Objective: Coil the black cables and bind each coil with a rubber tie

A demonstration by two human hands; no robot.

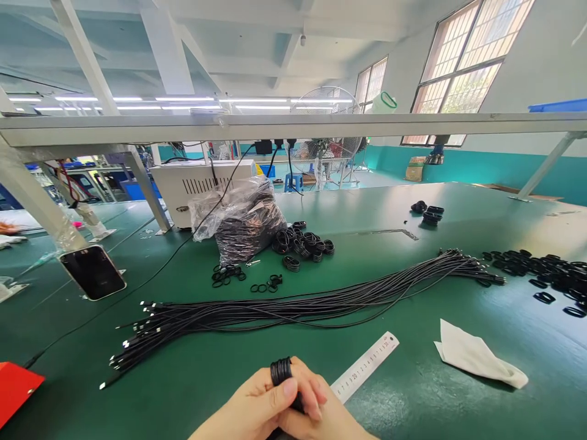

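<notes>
At the bottom centre my left hand (pixel 257 394) and my right hand (pixel 316 403) are closed together, their fingers overlapping. A short stack of black rings (pixel 281 371) shows around a finger at the top, beside my left thumb. More black material shows between the palms; most of it is hidden. I cannot tell which hand bears the weight. Just right of the hands, a steel ruler (pixel 367 365) lies slantwise, its near end hidden by my right hand. Beyond them stretches a long bundle of black cables (pixel 293 311) with silvery plug ends.
Piles of black rings (pixel 302 243) sit by a plastic-wrapped black bundle (pixel 250 226). Loose black rings (pixel 550 272) spread at the right. A white cloth (pixel 479 357) lies on the green table (pixel 183 391). A phone (pixel 93 272) leans left, a red object (pixel 18 391) nearer. A shelf beam (pixel 293 127) crosses above.
</notes>
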